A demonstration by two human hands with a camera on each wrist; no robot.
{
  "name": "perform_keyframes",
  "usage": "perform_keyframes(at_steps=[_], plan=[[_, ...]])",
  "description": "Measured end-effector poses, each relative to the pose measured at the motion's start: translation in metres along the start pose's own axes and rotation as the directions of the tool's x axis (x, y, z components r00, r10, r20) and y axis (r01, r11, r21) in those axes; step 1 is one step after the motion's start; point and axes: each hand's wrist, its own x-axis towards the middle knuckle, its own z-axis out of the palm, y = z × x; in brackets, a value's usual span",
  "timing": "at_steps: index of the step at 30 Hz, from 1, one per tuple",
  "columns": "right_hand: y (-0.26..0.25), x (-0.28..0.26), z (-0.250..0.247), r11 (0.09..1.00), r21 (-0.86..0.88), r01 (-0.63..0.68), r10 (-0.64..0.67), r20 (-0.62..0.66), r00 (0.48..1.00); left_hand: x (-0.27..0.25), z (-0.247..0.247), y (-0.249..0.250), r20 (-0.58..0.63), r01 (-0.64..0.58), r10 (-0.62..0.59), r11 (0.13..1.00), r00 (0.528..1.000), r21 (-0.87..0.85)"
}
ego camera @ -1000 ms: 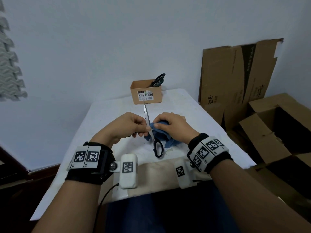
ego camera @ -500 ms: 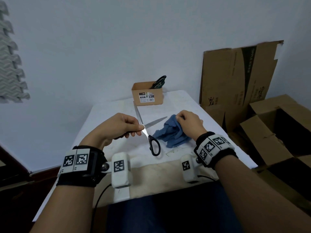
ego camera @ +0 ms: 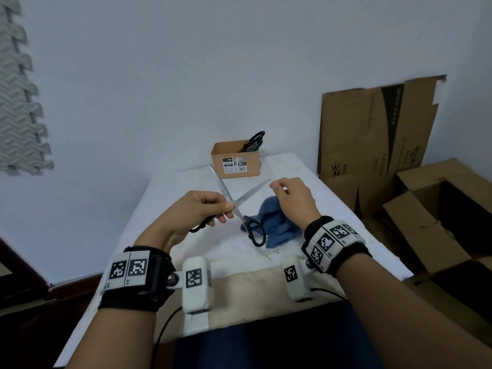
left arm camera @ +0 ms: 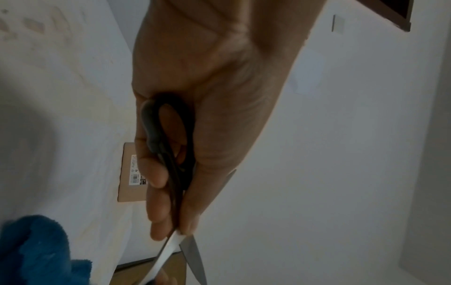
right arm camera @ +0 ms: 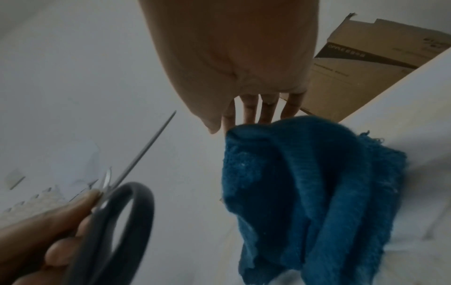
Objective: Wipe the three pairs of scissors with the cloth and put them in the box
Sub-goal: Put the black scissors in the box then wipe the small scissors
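Between the left hand's (ego camera: 198, 211) thumb and fingertips sits the pivot of one pair of scissors (ego camera: 237, 206), pinched tight and held above the table, its two blades splayed into an open V and one black loop tucked into the palm, the other hanging free over the cloth. Over to the right hand (ego camera: 291, 201): fingers loosely curled, and the wrist view shows them extended down to the top edge of the blue cloth (ego camera: 271, 225); whether they actually grip it cannot be told. One cloth, bunched in a heap on the table just under that hand. Further back stands one small cardboard box (ego camera: 235, 162), with black scissor handles (ego camera: 253, 141) poking up from its right side; how many pairs are inside cannot be counted. Underneath it all, a white-covered table (ego camera: 170, 187) against a pale wall, flattened cartons (ego camera: 372, 134) leaning at right, and grey foam mats (ego camera: 18, 107) on the wall at left.
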Motion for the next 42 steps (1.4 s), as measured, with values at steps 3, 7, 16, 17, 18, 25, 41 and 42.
perform_keyframes(at_steps=[3,7,16,17,18,25,41,42], plan=[[-0.002,0.001,-0.002,1.0,0.001,-0.013,0.013,0.023,1.0,0.001,0.0,0.001,0.004,0.006,-0.005,1.0,1.0,-0.026],[-0.004,0.001,-0.005,1.0,0.023,-0.005,0.004,0.043,0.999,0.003,0.001,0.004,0.015,0.021,-0.02,0.997,1.0,-0.07],[-0.018,-0.003,-0.013,0.994,0.102,0.04,-0.049,0.094,0.994,0.013,0.004,0.003,-0.005,0.068,-0.07,0.982,0.998,-0.177],[-0.02,-0.003,-0.014,0.987,0.153,0.044,-0.062,0.11,0.992,0.017,0.005,0.002,-0.021,0.075,-0.08,0.979,0.997,-0.189],[-0.022,-0.002,-0.013,0.977,0.213,0.034,-0.063,0.133,0.989,0.02,0.006,0.002,-0.038,0.082,-0.092,0.975,0.995,-0.208],[-0.045,0.02,-0.013,0.916,0.394,-0.071,-0.053,0.294,0.954,0.063,0.011,0.02,-0.151,0.076,-0.206,0.795,0.967,-0.601],[-0.066,0.058,-0.016,0.723,0.651,-0.229,-0.125,0.451,0.884,0.121,0.018,0.037,-0.229,-0.106,-0.197,0.491,0.953,-0.865],[-0.067,0.061,-0.013,0.725,0.65,-0.227,-0.139,0.461,0.877,0.124,0.017,0.035,-0.256,-0.127,-0.201,0.497,0.946,-0.859]])
